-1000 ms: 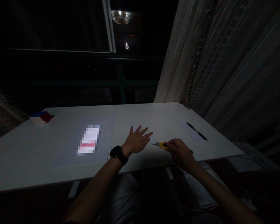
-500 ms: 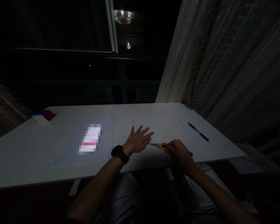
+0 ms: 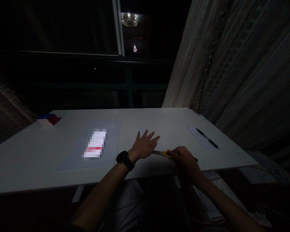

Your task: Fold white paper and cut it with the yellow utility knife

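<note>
Utility knife [image 3: 166, 154] is pinched in right grip [image 3: 185, 160], left grip [image 3: 143, 146] spread, bright screen [image 3: 96, 143] unreadable.

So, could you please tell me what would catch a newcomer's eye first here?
A bright pixelated patch on the paper, on the left of the white table, would probably strike first. Next comes the yellow cutter in the right hand, its blade pointing toward the spread left hand.

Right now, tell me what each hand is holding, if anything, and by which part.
The right hand holds the yellow utility knife by its handle, blade pointing toward the left hand, which is spread palm down, gripping nothing.
</note>
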A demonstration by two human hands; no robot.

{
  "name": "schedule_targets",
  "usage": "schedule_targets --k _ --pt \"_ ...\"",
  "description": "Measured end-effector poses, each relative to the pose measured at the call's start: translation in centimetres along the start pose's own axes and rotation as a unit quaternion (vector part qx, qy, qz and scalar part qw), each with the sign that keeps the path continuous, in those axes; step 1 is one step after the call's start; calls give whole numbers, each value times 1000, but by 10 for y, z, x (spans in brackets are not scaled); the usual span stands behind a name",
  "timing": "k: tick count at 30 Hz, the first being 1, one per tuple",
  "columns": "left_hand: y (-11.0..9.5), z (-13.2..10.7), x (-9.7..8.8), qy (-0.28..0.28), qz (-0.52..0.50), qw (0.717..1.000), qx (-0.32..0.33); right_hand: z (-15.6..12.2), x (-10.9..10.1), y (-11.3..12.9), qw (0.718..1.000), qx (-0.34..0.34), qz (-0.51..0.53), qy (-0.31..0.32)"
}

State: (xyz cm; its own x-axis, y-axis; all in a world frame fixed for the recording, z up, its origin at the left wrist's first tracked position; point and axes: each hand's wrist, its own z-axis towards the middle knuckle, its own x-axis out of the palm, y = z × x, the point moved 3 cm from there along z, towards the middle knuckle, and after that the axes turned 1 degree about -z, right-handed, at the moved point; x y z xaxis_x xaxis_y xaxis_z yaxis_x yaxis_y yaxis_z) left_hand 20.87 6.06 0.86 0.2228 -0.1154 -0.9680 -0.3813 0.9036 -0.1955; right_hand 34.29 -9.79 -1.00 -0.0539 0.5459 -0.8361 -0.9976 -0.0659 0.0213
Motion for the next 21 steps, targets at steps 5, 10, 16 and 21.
schedule_targets --k 5,10,16,21 --pt "4 0 -23 -107 -14 994 -29 -3 -9 -15 997 13 72 14" --pt "1 -4 -37 -133 61 988 -42 -9 -21 -42 997 51 61 -14" --pt "-10 1 -21 -79 115 990 5 -9 -25 -56 994 101 -39 -16" --pt "-5 2 -18 -83 109 990 -16 -11 -17 -51 993 103 -56 16"
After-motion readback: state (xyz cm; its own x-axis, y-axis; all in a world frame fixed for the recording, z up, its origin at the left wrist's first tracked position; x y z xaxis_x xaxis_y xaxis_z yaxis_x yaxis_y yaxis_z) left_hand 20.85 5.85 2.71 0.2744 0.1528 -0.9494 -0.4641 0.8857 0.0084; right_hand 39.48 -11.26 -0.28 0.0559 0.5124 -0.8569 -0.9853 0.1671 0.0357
